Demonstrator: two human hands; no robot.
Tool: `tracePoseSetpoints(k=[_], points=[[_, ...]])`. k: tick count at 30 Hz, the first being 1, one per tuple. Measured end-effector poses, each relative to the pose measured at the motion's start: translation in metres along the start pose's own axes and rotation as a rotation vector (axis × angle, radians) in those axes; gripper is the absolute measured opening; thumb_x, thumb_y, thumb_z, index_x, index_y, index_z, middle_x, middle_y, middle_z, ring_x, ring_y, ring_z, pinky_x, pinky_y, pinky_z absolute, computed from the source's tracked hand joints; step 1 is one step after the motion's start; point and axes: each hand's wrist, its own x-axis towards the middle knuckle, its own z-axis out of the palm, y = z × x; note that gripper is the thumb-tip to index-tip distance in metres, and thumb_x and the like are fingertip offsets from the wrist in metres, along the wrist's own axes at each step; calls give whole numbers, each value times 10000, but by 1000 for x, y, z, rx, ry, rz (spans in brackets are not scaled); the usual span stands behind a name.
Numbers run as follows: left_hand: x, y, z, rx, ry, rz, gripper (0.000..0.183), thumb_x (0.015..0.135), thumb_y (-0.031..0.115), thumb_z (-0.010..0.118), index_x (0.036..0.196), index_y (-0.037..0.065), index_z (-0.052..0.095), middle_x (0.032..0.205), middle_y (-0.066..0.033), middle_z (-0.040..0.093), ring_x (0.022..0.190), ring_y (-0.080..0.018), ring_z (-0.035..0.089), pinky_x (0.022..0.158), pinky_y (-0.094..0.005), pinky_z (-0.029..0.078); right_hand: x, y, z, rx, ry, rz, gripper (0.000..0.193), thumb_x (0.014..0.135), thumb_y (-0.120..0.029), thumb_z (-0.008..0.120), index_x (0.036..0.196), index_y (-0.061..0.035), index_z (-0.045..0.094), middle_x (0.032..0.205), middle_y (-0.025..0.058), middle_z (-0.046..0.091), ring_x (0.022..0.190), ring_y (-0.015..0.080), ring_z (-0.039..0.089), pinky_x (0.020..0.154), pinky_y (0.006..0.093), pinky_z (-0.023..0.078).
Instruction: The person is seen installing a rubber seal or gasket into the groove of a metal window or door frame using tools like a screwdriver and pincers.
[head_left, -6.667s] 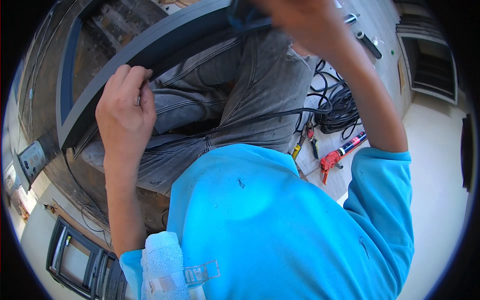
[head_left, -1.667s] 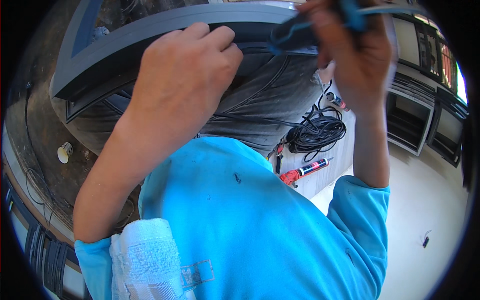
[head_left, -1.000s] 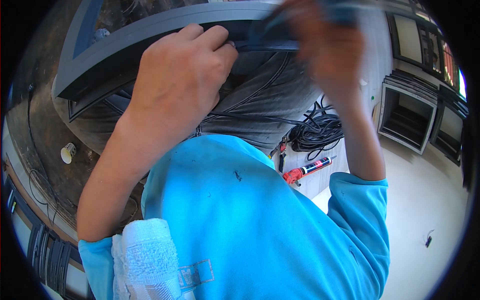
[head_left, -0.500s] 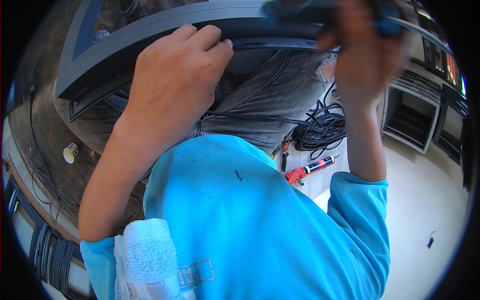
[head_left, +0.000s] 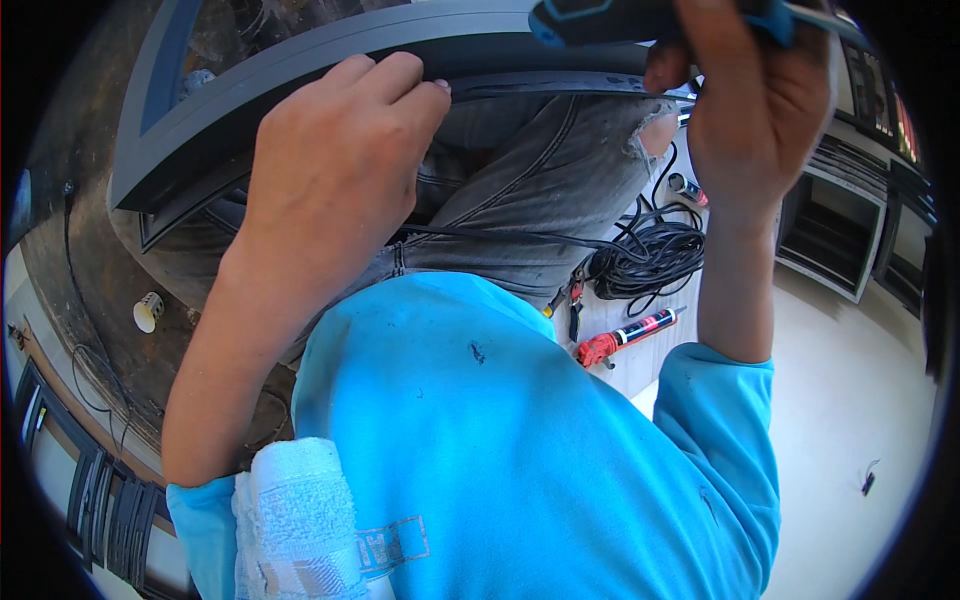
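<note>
A dark grey metal frame (head_left: 290, 92) lies across my lap. My left hand (head_left: 335, 160) rests at its inner edge with the fingers curled closed; the fingertips are mostly hidden. From behind that hand a thin black strip (head_left: 520, 237) runs right to a black coil (head_left: 650, 260). My right hand (head_left: 755, 110) is raised at the upper right, wrapped round the black and blue handle of a screwdriver (head_left: 605, 22). The handle points left over the frame, and the metal shaft extends to the right. The screwdriver's tip is hard to make out.
A red caulking gun with a cartridge (head_left: 630, 337) lies right of my body, near red-handled pliers (head_left: 576, 300). Another cartridge (head_left: 688, 188) lies by the coil. A white cup-like piece (head_left: 148, 312) stands on the brown floor at left. More frames (head_left: 835, 220) stand at right.
My right hand, blurred by motion before, is now sharper and slightly farther right with the screwdriver. My left hand has shifted slightly left along the frame.
</note>
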Motion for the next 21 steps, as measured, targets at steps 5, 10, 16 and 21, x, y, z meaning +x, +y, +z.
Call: tracePoseSetpoints(k=[5,10,16,21], points=[[5,2,-4,0,-54,-61,244,805,-42,679,1031,42,717,900,-85,624,846,-301,661,707,-409,534,-13,45,8,-15,-225,-74,301,1030,-80,593,1294,0,470,979,116,683,666,49,581,619,188,473],[3,1,-8,27,-65,-79,164,858,-13,672,1012,34,700,878,-112,618,832,-340,661,696,-429,527,11,8,-9,415,-315,-77,302,1032,-71,595,1282,33,460,945,86,619,883,102,598,782,241,478],[7,1,-7,24,-79,-112,140,873,1,671,1008,32,691,886,-118,638,810,-359,660,688,-443,523,18,46,10,273,-132,-249,329,1019,-48,605,1300,24,449,993,99,635,863,121,611,751,264,490],[4,1,-11,4,-104,-130,139,877,17,681,1013,43,692,887,-118,650,800,-372,658,693,-445,524,2,27,13,-137,-551,15,323,989,-73,632,1260,20,485,967,89,658,896,112,643,791,265,525]])
